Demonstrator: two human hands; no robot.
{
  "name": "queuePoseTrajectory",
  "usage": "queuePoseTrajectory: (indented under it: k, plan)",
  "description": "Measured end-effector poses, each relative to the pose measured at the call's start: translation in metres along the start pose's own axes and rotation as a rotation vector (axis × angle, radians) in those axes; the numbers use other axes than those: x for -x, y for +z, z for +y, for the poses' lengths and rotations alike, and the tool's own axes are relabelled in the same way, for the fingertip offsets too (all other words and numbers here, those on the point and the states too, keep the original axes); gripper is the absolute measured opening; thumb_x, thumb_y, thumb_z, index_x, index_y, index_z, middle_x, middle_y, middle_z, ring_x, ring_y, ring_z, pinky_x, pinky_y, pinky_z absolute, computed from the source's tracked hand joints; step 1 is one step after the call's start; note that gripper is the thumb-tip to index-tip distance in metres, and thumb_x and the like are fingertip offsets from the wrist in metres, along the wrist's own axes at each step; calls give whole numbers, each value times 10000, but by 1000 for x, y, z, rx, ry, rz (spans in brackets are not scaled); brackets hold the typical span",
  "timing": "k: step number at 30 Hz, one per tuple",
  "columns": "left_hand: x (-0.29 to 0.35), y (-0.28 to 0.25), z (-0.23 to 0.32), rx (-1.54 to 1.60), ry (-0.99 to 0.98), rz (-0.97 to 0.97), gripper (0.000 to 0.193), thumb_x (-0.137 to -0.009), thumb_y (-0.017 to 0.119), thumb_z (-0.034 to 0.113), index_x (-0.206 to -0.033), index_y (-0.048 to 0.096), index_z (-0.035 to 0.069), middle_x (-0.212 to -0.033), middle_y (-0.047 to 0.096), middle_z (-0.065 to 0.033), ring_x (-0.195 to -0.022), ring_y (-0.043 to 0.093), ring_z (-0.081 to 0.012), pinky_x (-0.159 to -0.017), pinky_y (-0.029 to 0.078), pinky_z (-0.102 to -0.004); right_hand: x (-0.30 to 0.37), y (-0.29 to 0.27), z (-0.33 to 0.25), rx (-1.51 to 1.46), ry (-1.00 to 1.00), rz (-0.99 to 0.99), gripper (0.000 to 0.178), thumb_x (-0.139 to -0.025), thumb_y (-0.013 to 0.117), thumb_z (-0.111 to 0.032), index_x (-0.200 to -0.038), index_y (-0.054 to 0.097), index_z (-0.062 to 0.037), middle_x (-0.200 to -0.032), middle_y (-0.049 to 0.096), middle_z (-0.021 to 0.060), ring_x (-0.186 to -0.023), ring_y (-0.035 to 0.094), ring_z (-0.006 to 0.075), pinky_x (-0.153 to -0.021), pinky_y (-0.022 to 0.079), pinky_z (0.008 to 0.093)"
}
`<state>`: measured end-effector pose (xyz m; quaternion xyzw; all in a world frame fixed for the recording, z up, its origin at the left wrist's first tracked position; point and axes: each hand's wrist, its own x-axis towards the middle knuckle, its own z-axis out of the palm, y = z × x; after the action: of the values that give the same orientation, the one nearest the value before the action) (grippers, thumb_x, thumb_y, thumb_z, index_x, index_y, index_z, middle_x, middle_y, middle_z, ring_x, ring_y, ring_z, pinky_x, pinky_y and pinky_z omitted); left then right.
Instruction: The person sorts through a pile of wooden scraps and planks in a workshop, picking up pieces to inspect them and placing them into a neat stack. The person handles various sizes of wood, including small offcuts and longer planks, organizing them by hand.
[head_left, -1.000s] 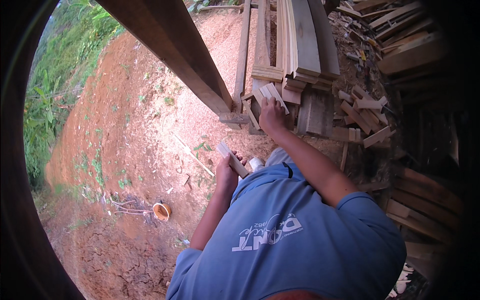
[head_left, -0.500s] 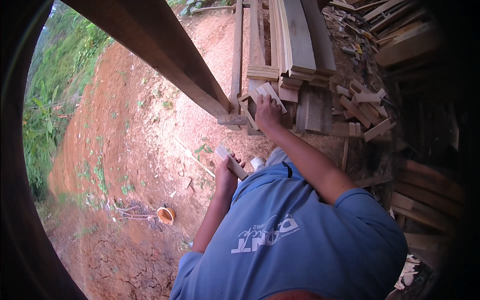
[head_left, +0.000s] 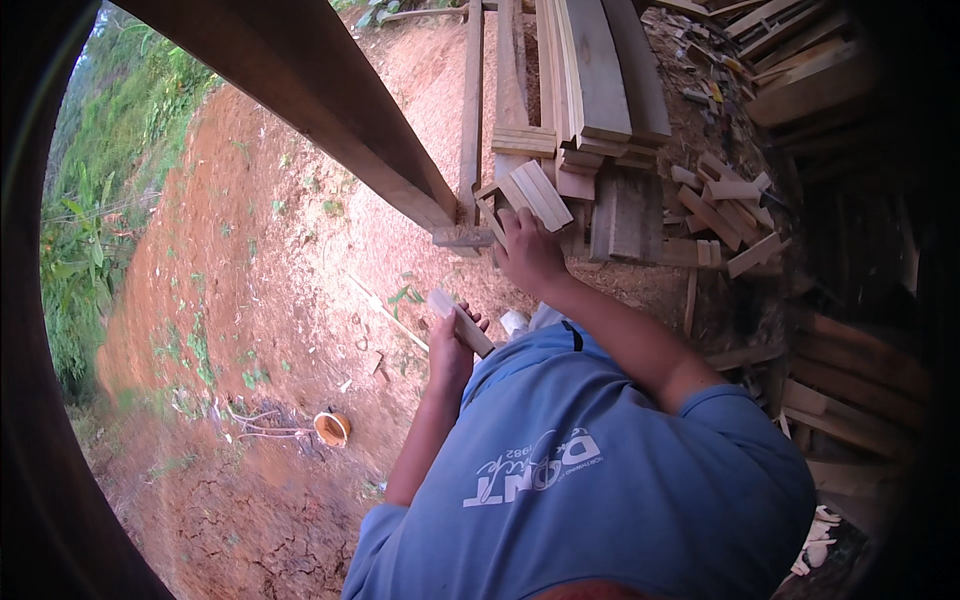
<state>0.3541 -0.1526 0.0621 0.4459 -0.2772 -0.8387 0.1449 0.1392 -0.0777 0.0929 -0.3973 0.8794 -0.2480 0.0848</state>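
Observation:
My left hand (head_left: 452,345) is closed around a short pale wooden block (head_left: 469,327) in front of my waist, its upper end sticking out past the thumb. Ahead and to the right, my right hand (head_left: 529,252) reaches to the near edge of a row of small pale wooden blocks (head_left: 537,193) lying side by side. Its fingers look slightly bent and apart, with no piece seen in them. Close by the fingertips is a thin wooden strip (head_left: 491,221), set at a slant. The undersides of both hands are hidden.
Long boards (head_left: 600,75) lie stacked beyond the blocks. A thick wooden post (head_left: 330,105) slants in from the upper left. Offcuts (head_left: 730,205) are heaped at the right. An orange bowl-like container (head_left: 332,429) sits on the bare earth at left.
My right hand has drawn back off the top of the small blocks, toward me and slightly left, uncovering more of them. The left hand keeps its block in nearly the same place.

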Motion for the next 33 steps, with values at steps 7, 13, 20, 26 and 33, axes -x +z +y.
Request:
queuePoseTrajectory:
  k: [7,13,20,26,33]
  plan:
    - [-15,18,1,-43,-23,-85,391,-1084,499,291,-1327,555,-11,-1059,614,-106,-973,639,-244,-890,551,-418,71,4,-21,-480,90,-508,496,-795,816,-331,-1102,665,27,-1003,676,230,-931,682,376,-801,547,449]
    - [-29,40,-7,-98,34,-114,423,-1085,505,296,-1345,541,-36,-1079,614,-122,-972,656,-258,-888,566,-421,78,0,-21,-363,98,-304,368,-787,803,-252,-999,686,25,-910,693,212,-919,696,376,-816,545,449]
    - [-40,41,-12,-3,37,-172,459,-1102,418,306,-1335,518,-77,-1120,613,-187,-1043,637,-307,-934,546,-423,72,-14,-12,-421,84,-378,353,-799,772,-166,-1084,647,0,-1071,651,233,-923,679,399,-816,548,462]
    - [-38,41,-8,18,12,-78,392,-1109,390,240,-1273,536,-84,-1052,614,-170,-971,651,-274,-941,568,-417,55,-14,-10,-41,32,-197,378,-837,733,-145,-1164,607,-5,-1062,613,216,-925,663,399,-809,550,480]
    - [-15,27,4,9,0,-35,432,-1099,374,269,-1276,527,-93,-1033,607,-166,-971,651,-279,-967,561,-429,-3,29,16,241,-67,54,492,-885,584,-121,-1347,543,46,-1058,609,207,-989,651,381,-825,556,463]
